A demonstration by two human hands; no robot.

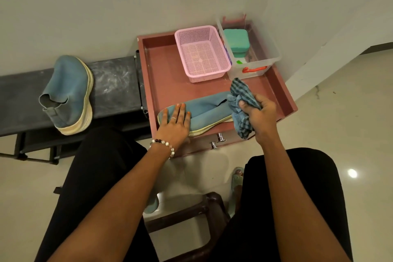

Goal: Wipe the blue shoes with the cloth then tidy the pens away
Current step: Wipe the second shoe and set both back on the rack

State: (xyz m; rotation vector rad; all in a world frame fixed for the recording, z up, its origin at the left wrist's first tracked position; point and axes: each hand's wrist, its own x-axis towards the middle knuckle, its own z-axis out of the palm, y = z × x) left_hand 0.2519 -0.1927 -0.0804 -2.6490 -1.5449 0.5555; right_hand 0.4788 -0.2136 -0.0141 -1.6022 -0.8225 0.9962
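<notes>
Left hand [174, 122] lies flat, fingers straight, pressing the toe of the shoe [204, 110] on my red tray [170, 83]. Right hand [260, 112] grips the cloth [242, 100], bunched against the shoe's heel end. I see the other shoe [68, 93] on the bench [114, 83], well apart.

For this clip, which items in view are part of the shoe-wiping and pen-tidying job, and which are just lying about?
Part of the job:
- blue shoe on the tray, left hand flat on it
- checked cloth, gripped by right hand
- second blue shoe on the dark bench

Lying about:
- pink basket
- clear plastic box holding a green case

No pens visible.
</notes>
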